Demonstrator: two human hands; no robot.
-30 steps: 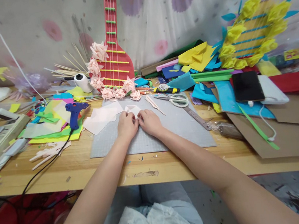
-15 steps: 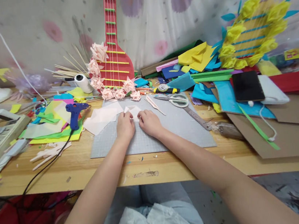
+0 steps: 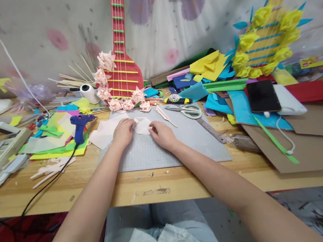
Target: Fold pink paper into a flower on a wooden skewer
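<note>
A small pale pink paper piece (image 3: 142,125) lies on the grey cutting mat (image 3: 165,148). My left hand (image 3: 123,132) presses its curled fingers on the piece's left edge. My right hand (image 3: 162,134) pinches the piece's right side from the other end. More pale pink sheets (image 3: 103,131) lie just left of my left hand.
A blue glue gun (image 3: 79,125) stands on coloured paper at the left. Scissors (image 3: 186,110) and a metal ruler (image 3: 210,128) lie right of the mat. A red paper guitar (image 3: 121,63) with pink flowers leans at the back. A phone (image 3: 262,96) and cardboard (image 3: 310,145) are at the right.
My hands have moved apart; the left one slid left along the pink piece, so more of the piece shows between them. The view shifted slightly.
</note>
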